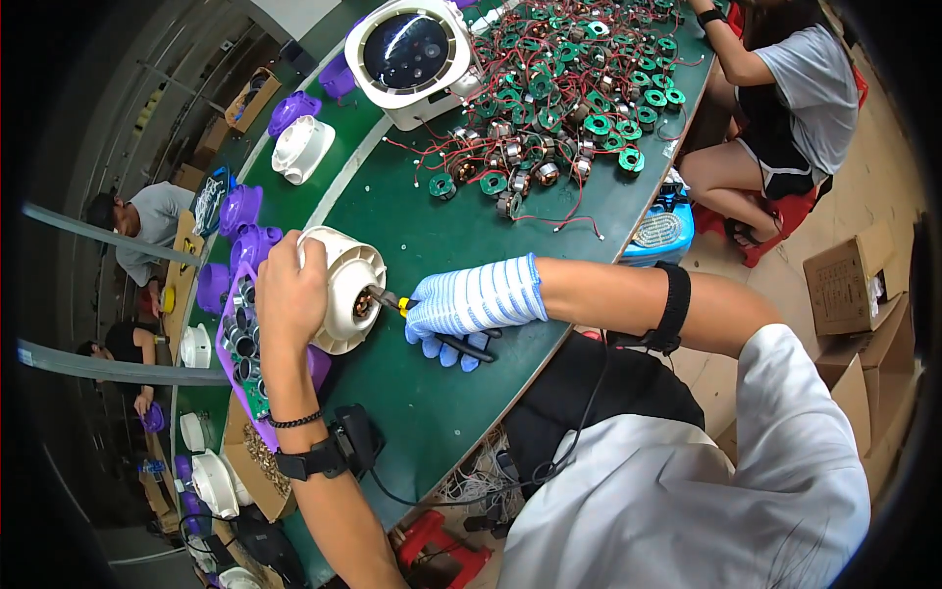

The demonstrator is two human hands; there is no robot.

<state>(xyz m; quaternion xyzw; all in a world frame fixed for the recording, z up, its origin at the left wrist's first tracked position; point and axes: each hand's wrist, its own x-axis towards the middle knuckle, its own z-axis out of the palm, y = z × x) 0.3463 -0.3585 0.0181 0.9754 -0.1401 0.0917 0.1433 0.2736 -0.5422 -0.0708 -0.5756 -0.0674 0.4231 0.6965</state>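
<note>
Head view showed, at the far left, purple housings (240, 208) lined up beside the person's work, and next to them the left hand (289, 290) with fingers curled over the top of a white round housing (345, 285) held on its side on the green table (412, 245). To its right, the gloved right hand (461, 312) had its fingers closed round pliers (432, 324) whose tip sat at the housing's centre opening, so that unit looked unfinished. Farther right, a heap of green-wound motor coils (559, 98) lay loose, suggesting many remained.
</note>
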